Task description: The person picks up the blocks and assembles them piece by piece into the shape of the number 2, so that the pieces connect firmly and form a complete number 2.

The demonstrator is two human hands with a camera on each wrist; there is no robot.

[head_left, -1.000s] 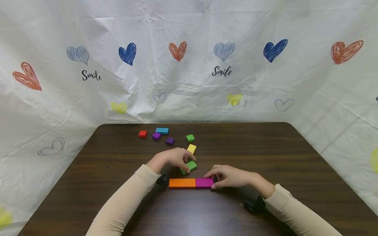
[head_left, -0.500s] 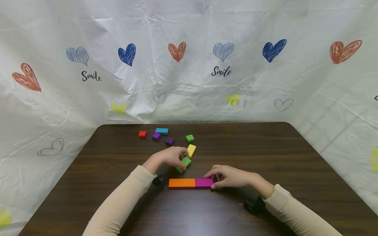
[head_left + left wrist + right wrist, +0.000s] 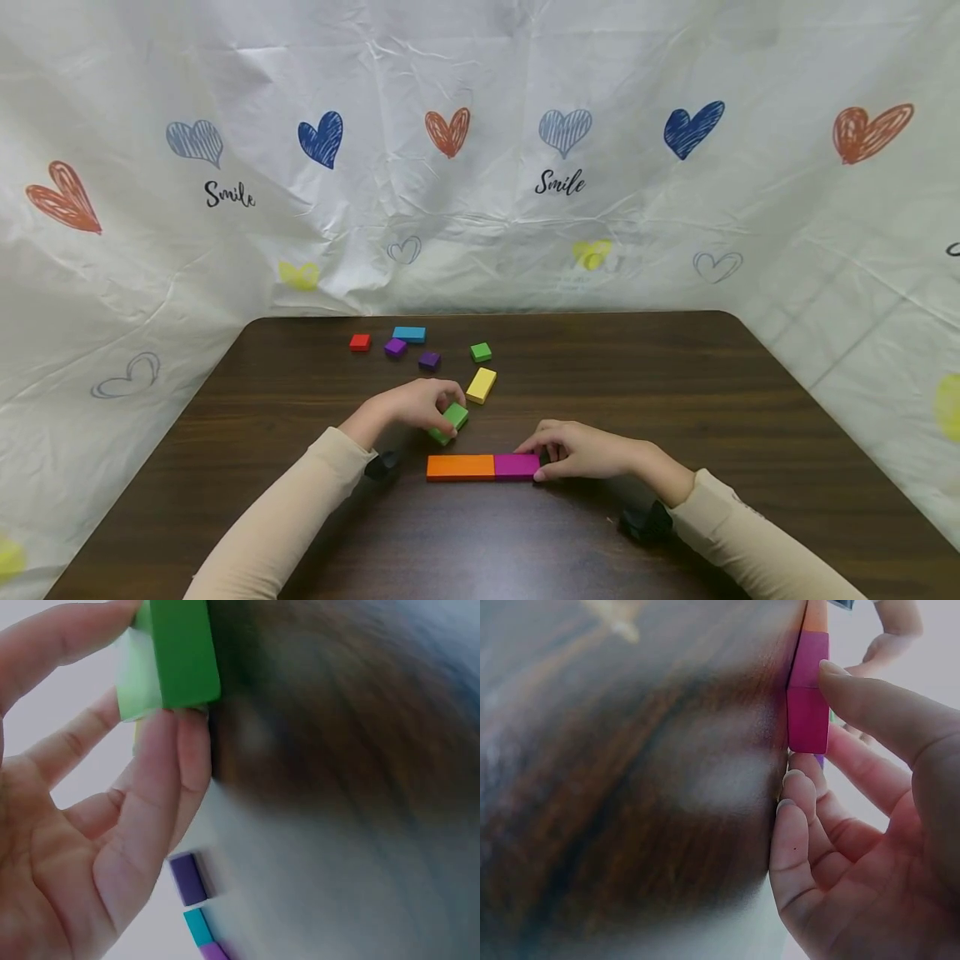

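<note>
My left hand [image 3: 412,403] pinches a green rectangular block [image 3: 454,415] between thumb and fingers, a little behind the orange block [image 3: 461,467]. Close up in the left wrist view, the thumb and fingertips press on opposite ends of that green block [image 3: 186,656]. Flush against the orange block's right end lies a shorter magenta block [image 3: 516,467], the two forming one straight row on the table. At the row's right end, my right hand [image 3: 581,451] holds the magenta block, its thumb at the front edge and index finger at the back. The other right fingers rest curled beside it.
A yellow block [image 3: 482,386] lies just beyond the left hand, with a small green block [image 3: 481,352] behind it. Farther back on the dark wooden table [image 3: 637,367] are red [image 3: 360,342], blue [image 3: 409,334], violet [image 3: 395,347] and dark purple [image 3: 430,361] blocks.
My left hand has drawn leftward with the green block, away from the yellow one, and the block has turned at an angle. The right hand and the orange-magenta row stay put.
</note>
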